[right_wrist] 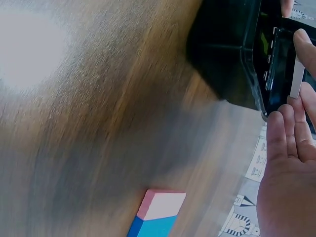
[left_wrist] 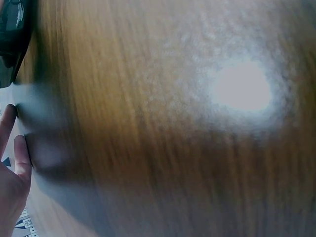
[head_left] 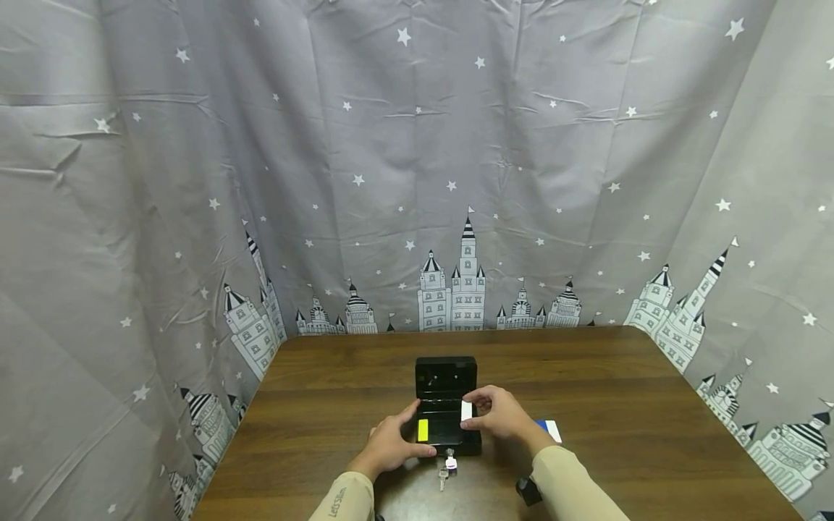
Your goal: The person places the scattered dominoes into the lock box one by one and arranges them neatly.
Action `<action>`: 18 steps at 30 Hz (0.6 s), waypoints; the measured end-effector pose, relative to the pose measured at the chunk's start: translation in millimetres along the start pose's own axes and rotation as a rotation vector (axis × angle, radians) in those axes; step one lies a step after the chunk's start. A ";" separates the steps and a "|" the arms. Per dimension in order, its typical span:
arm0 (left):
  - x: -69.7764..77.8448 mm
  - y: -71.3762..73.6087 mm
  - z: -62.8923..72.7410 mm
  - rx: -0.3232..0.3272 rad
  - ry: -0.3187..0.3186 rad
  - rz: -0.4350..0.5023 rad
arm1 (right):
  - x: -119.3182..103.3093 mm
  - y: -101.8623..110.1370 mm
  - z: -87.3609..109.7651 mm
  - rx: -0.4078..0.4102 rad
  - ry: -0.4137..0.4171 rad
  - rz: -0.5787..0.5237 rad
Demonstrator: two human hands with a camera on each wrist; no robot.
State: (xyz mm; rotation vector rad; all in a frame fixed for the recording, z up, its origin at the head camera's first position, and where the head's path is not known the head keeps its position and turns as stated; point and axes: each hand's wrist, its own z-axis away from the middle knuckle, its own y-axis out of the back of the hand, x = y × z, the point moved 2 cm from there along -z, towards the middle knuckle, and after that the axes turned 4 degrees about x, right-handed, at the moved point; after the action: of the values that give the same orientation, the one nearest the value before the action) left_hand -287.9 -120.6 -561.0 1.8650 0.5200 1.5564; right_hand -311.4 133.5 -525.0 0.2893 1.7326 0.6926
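Observation:
A black cash box [head_left: 446, 447] stands on the table with its lid [head_left: 446, 373] raised. My left hand [head_left: 389, 443] holds the box at its left side, thumb along the front and index finger near the hinge. Just over the box's right half, my right hand [head_left: 498, 414] pinches a small white block [head_left: 466, 411] between thumb and fingers; in the right wrist view the block shows edge-on as a narrow strip [right_wrist: 297, 79]. A yellow block [head_left: 423, 430] sits inside at the left. Keys [head_left: 444, 476] hang from the lock at the front.
A blue and white eraser [right_wrist: 160, 207] with a pink edge lies on the wooden table [head_left: 326, 405] to the right, partly behind my right forearm in the head view. A grey curtain [head_left: 521, 181] with castles and stars surrounds the table's back and sides.

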 end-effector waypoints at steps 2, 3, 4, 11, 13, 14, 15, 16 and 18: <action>0.3 0.2 0.1 -0.002 0.005 0.004 | -2.8 -2.1 -0.6 -0.003 0.002 -0.006; 0.1 0.1 -0.1 -0.003 0.007 0.003 | -3.7 -3.8 -1.3 -0.004 0.011 -0.006; 0.0 0.5 -0.1 -0.003 0.007 0.003 | -5.1 -5.7 -2.1 -0.005 0.022 -0.006; -0.8 1.5 0.8 -0.011 0.017 -0.001 | -12.4 -22.5 -6.2 -0.014 0.067 0.022; 0.0 1.8 0.7 -0.009 0.022 -0.001 | -14.1 -26.6 -7.6 -0.011 0.074 0.027; 0.3 1.6 0.3 -0.009 0.023 0.000 | -14.6 -28.6 -8.1 -0.009 0.075 0.030; 0.7 1.6 0.1 -0.009 0.022 0.001 | -15.2 -30.7 -8.4 -0.008 0.071 0.028; 1.4 1.4 0.0 -0.010 0.023 0.003 | -15.4 -32.8 -8.9 -0.006 0.069 0.032; 2.2 1.1 -0.2 -0.012 0.018 0.002 | -16.0 -36.8 -9.5 -0.006 0.065 0.042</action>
State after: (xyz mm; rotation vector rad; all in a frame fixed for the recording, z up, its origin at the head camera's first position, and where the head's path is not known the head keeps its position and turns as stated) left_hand -287.7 -119.9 -558.7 1.8445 0.5160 1.5760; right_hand -309.9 93.0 -532.5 0.3029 1.7906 0.7444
